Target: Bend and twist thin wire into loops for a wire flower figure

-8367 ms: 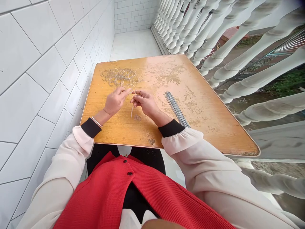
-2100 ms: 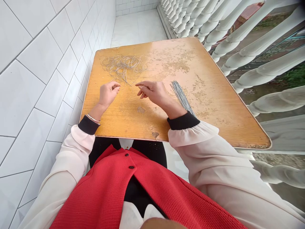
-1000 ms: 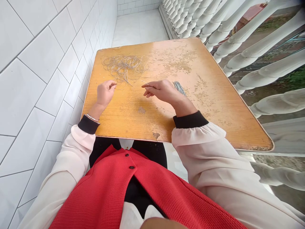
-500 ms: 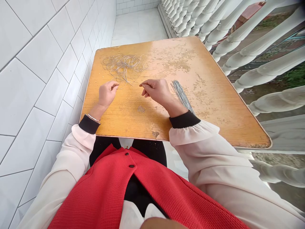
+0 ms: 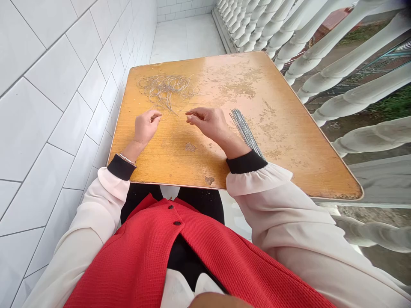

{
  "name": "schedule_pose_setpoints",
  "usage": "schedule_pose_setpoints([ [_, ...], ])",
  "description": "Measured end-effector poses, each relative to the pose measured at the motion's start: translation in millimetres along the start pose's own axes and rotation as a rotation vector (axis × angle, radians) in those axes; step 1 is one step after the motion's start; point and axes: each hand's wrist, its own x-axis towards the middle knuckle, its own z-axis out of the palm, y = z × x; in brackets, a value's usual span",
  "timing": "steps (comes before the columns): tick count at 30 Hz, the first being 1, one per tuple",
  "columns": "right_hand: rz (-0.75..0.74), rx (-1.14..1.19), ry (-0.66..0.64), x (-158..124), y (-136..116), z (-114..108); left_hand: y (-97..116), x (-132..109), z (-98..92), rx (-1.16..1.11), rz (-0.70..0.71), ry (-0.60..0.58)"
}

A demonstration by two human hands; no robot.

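A: What is the left hand (image 5: 146, 128) doing?
B: It is hovering over the surface (image 5: 180, 164), its thumb and fingers closing in a pinch. I can't tell whether they are gripping a fine strand.
A: And the right hand (image 5: 208, 122)?
B: It is facing the left one across a gap, thumb and forefinger pressing together at the tips, the other fingers curling under. Whether anything thin is sitting between those tips, I can't tell either.
A: Where is the wire tangle (image 5: 170, 88) lying?
B: Just beyond both hands, it is spreading in loose loops toward the far left corner, with some ends pointing back toward the gap between them.
A: And the bundle of grey rods (image 5: 245, 130)?
B: That is resting on the surface just to the right of the right hand, slanting toward the person, its near end hiding behind the right cuff (image 5: 246, 161).
A: Anything on the left wrist?
B: A bracelet (image 5: 127, 159) is circling it, just above the black left cuff (image 5: 121, 167).
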Motion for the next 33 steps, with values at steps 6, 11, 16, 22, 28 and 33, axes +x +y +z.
schedule_pose_setpoints([
  [6, 0.009, 0.09, -0.024, 2.0, 5.2, -6.2, -2.6, 2.1, -10.6, 0.103, 0.083, 0.034],
  [11, -0.019, 0.152, -0.026, 1.4, 5.0, 1.3, 2.9, -2.0, -9.8, 0.125, 0.195, -0.006],
  [16, -0.061, 0.126, -0.13, 0.1, 8.7, -2.2, -1.7, -0.2, -13.6, 0.133, 0.245, -0.084],
  [22, -0.08, 0.09, -0.224, 0.1, 10.8, -9.4, -9.4, 6.3, -20.9, 0.123, 0.292, -0.197],
  [28, -0.069, 0.045, -0.211, 2.1, 15.2, -3.6, -0.9, 3.0, -21.6, 0.187, 0.273, -0.233],
  [33, -0.042, 0.011, -0.174, 0.5, 9.3, -2.1, 3.2, -0.1, -16.9, 0.219, 0.224, -0.161],
])
